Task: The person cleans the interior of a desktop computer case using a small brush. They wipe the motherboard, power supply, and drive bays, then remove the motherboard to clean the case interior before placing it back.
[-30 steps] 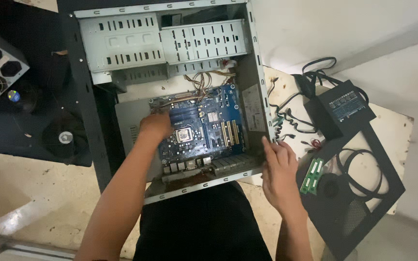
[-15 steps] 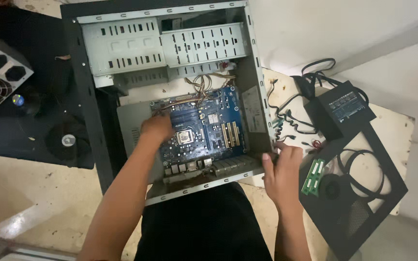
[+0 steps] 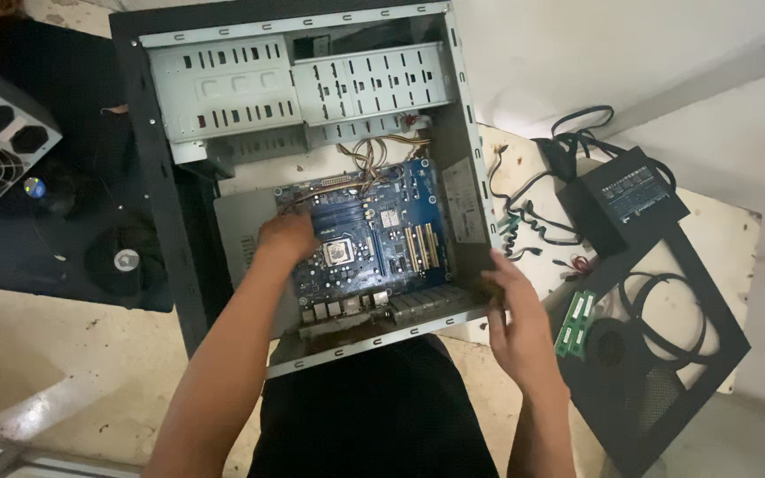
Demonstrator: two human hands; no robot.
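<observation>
Motherboard corner under left hand

head cam | worn on the person's head, looks steeply down from close above | open computer case fills the upper centre of frame | forearms enter from the bottom edge | single view, nothing shared

A motherboard is set flat inside an open computer case. A power supply is placed left of the case, a second power supply to its right, with memory sticks nearer the person.
</observation>
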